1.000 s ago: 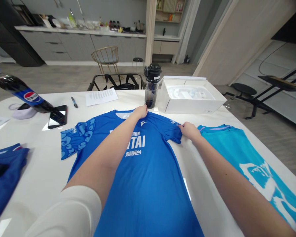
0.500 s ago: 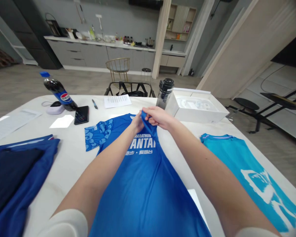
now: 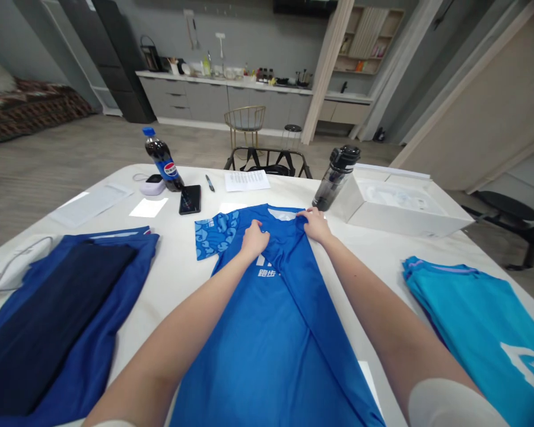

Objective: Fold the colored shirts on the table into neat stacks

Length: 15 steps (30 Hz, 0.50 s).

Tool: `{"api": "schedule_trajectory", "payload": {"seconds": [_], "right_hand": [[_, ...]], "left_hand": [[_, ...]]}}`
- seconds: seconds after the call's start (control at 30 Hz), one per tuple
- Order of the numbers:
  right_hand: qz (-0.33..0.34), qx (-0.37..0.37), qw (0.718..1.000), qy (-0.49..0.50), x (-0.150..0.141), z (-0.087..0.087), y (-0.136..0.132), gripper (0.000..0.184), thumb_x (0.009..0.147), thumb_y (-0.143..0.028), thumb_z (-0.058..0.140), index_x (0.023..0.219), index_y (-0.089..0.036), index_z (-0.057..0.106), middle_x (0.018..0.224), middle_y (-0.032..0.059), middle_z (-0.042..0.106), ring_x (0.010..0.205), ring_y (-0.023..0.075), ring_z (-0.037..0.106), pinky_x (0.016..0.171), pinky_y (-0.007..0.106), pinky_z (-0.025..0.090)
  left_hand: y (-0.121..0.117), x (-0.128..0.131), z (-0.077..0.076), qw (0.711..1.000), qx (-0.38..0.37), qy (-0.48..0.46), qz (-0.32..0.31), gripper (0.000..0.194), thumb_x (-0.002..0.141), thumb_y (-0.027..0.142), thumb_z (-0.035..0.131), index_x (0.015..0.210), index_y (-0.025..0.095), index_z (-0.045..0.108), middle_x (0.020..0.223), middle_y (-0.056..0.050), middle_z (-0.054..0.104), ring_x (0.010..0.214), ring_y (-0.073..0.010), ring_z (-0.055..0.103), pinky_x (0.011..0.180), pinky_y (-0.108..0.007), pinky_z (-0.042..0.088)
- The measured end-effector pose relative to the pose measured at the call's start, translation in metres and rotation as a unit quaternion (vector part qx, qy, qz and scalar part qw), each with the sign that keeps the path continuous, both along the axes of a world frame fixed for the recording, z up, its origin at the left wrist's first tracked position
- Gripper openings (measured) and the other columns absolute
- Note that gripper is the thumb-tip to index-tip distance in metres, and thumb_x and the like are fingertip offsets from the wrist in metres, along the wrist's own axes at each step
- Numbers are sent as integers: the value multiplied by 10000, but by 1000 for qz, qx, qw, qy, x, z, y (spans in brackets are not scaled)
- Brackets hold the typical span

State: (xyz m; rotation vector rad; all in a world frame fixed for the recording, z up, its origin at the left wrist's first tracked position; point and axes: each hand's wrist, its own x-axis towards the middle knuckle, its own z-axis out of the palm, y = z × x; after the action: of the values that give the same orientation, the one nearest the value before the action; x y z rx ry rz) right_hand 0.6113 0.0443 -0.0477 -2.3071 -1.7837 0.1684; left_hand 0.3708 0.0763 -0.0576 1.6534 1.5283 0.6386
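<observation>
A royal-blue sports shirt [image 3: 267, 332] with white lettering lies flat on the white table [image 3: 178, 273], its right side folded over toward the middle. My left hand [image 3: 254, 237] rests on the chest near the fold, fingers bent and pressed on the cloth. My right hand [image 3: 315, 224] sits at the right shoulder edge near the collar, its fingers curled on the fabric. The left sleeve with a light-blue pattern [image 3: 217, 232] sticks out to the left.
A turquoise shirt [image 3: 480, 332] lies at the right, dark blue garments [image 3: 57, 314] at the left. Beyond the shirt stand a cola bottle [image 3: 162, 160], a phone [image 3: 190, 198], a pen, a paper sheet [image 3: 247, 179], a dark drinking bottle [image 3: 336, 177] and an open white box [image 3: 400, 204].
My right hand carried the right sleeve across to the middle, laid it down and slid back to the shoulder edge. My left hand moved down onto the chest. The camera turned left.
</observation>
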Motion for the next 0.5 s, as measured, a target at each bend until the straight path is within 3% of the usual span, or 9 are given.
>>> {"api": "schedule_trajectory", "payload": {"seconds": [0.13,0.27,0.37,0.5], "right_hand": [[75,50,996,-22,7,-10,-5,300,837,-138,547,1009,-248,767,1308,110,551,1184,310,488,973,445,436],[58,70,996,11,19,-15,-9,224,832,-158,530,899,-191,741,1194,120,601,1119,282,521,965,393,435],[17,96,994,49,21,-2,2,255,846,-158,475,943,-164,710,1080,120,658,1032,265,550,935,366,437],[-2,132,991,30,-1,29,33,294,867,-147,439,1008,-172,696,999,124,698,1022,292,562,909,389,426]], "left_hand": [[1,-3,-4,997,66,-47,-18,293,863,136,562,1133,231,625,1089,-108,722,1086,-277,661,957,-396,478],[-1,-12,-6,990,87,-109,-4,279,862,112,540,1081,243,653,1133,-62,721,1074,-241,653,968,-369,482],[-2,-18,-3,984,106,-144,4,242,895,173,541,1093,244,659,1120,-46,720,967,-214,666,894,-332,508],[5,-30,0,979,128,-149,51,283,937,226,505,1191,249,627,1085,-42,709,898,-197,670,837,-317,528]]}}
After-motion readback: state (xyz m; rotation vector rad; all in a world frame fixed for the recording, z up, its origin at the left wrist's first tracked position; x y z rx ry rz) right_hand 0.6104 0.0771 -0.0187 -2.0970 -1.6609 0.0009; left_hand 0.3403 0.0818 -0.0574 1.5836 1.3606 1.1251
